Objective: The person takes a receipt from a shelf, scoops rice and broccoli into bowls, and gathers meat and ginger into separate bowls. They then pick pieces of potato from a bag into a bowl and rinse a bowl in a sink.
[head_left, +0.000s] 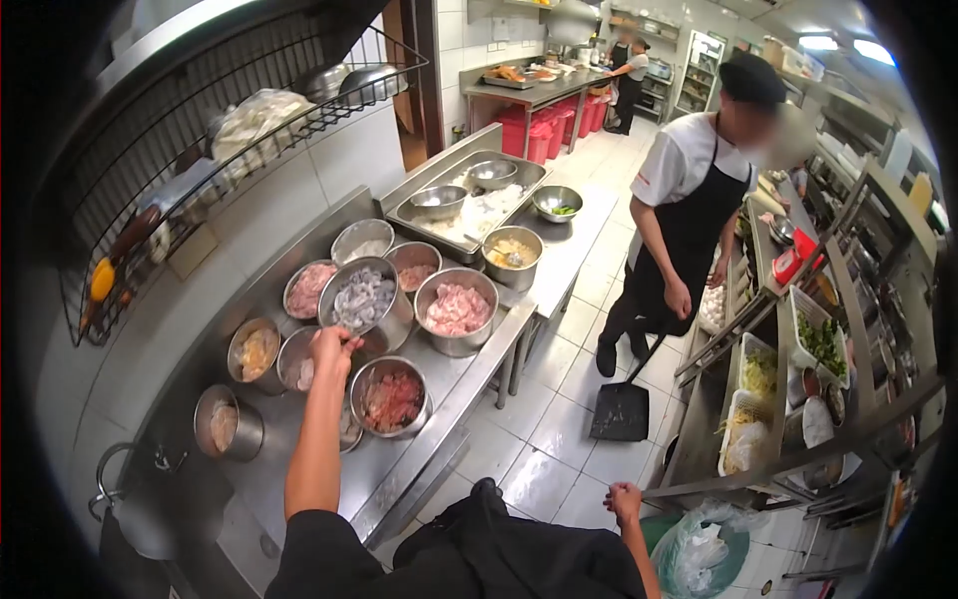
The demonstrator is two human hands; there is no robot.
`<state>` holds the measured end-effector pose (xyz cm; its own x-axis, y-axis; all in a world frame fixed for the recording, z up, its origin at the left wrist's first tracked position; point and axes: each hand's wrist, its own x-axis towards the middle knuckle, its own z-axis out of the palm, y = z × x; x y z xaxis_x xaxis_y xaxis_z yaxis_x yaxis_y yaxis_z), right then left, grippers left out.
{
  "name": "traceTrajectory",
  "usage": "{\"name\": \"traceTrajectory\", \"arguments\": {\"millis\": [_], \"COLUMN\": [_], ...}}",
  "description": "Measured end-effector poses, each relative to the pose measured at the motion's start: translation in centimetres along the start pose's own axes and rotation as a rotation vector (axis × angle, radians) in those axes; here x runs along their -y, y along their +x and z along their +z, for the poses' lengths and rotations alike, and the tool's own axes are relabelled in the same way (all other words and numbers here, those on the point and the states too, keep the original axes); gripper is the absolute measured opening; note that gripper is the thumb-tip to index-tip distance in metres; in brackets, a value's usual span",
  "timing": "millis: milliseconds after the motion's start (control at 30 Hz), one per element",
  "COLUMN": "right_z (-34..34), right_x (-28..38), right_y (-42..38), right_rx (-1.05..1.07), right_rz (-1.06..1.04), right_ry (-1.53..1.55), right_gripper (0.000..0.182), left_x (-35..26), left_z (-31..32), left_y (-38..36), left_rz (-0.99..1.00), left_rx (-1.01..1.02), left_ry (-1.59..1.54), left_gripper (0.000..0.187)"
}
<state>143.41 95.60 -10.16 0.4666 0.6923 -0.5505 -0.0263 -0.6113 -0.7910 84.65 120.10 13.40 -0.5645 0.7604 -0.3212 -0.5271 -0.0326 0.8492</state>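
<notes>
My left hand [332,351] reaches over the steel counter, fingers closed at the near rim of a metal pot [387,334] filled with greyish-white raw pieces. This pot sits higher than its neighbours and overlaps them in view. Around it stand a pot of pink meat [457,307], a pot of dark red meat [391,399], a pot with orange-yellow contents [254,351] and several others. My right hand [625,502] hangs low on the other side of my body, fingers curled in with nothing visible in them, near a bin with a clear plastic liner [699,549].
A person in a black apron [689,215] stands in the aisle beside a long-handled black dustpan [621,411]. Shelving with vegetable baskets [820,339] lines the right. A wire rack [249,150] hangs left. Beyond the pots are a steel tray [529,185] and bowls.
</notes>
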Motion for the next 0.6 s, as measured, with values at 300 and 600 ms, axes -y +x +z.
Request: {"name": "traceTrajectory", "arguments": {"millis": [300, 600], "right_z": [-0.5, 6.9], "right_x": [0.3, 4.4], "right_y": [2.3, 20.4], "right_rx": [0.059, 0.301], "right_rz": [0.041, -0.385], "right_ry": [-0.121, -0.758], "right_gripper": [0.009, 0.020], "left_x": [2.6, 2.1], "left_z": [-1.0, -0.9], "left_y": [2.9, -1.7], "left_rz": [-0.057, 0.052], "left_rx": [-0.138, -0.243], "left_ry": [0.173, 0.408], "left_gripper": [0.010, 0.034]}}
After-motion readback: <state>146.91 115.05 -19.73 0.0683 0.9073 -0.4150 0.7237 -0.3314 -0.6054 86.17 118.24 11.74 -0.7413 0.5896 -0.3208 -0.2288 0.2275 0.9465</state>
